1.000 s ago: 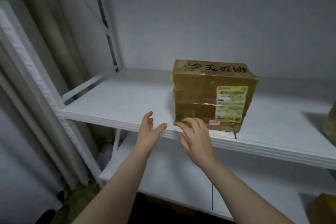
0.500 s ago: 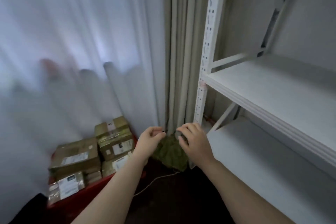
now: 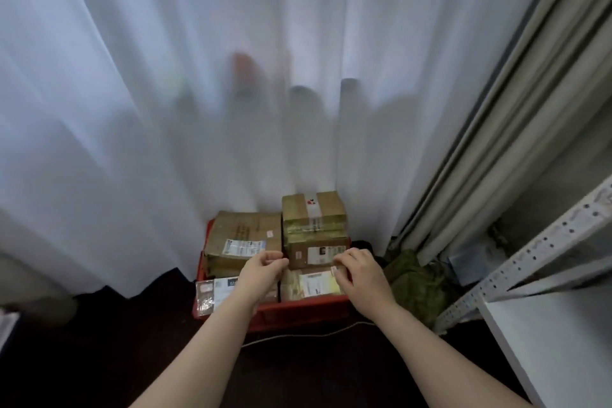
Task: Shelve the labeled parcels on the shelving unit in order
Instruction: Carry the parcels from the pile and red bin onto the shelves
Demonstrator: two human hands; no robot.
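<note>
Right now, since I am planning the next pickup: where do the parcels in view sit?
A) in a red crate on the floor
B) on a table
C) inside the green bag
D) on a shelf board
A: the brown parcels stand packed together in the red crate, which rests on the dark floor in front of the white curtain.

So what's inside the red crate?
At least five labeled parcels, stacked; a taped box tops the right rear pile. The left hand and right hand cover parts; the bottom of the red crate is hidden.
</note>
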